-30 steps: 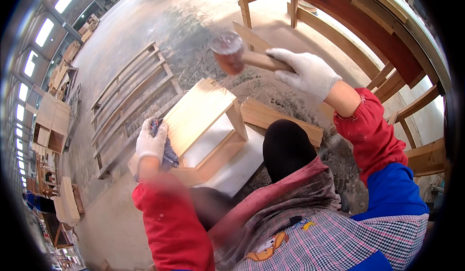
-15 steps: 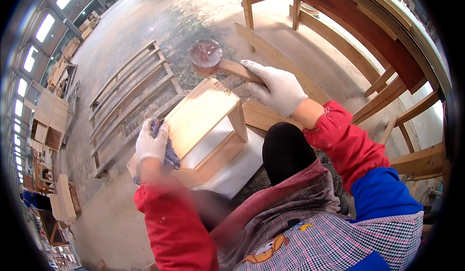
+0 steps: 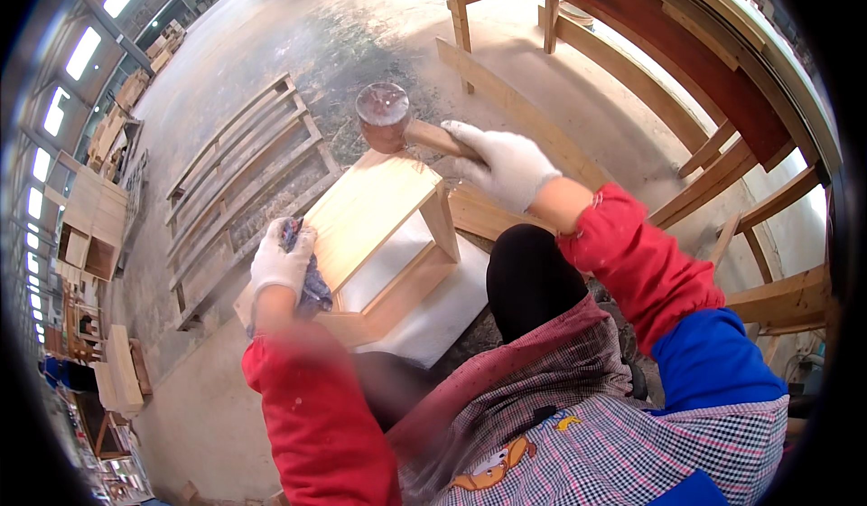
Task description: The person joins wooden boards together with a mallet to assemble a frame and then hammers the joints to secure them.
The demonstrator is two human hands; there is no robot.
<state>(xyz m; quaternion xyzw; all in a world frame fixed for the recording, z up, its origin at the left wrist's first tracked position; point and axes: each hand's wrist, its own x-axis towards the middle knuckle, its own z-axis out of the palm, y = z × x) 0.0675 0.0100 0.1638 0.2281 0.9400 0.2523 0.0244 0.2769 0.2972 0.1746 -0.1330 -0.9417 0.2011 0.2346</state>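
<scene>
Dusty floor [image 3: 199,407] — bright windows [image 3: 83,51] along the left wall [image 3: 99,89] — wooden cabinet [image 3: 95,210], perhaps, below.

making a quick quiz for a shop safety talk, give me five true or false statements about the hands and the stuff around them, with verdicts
1. The right hand grips a mallet by its wooden handle. True.
2. A pallet lies on top of the box. False: the slatted pallet lies on the floor, left of the wooden box.
3. The left hand holds a crumpled bluish cloth at the box. True.
4. Both hands are bare. False: both wear white gloves.
5. The mallet's head is beside the left hand. False: it is at the box's far end.
</scene>
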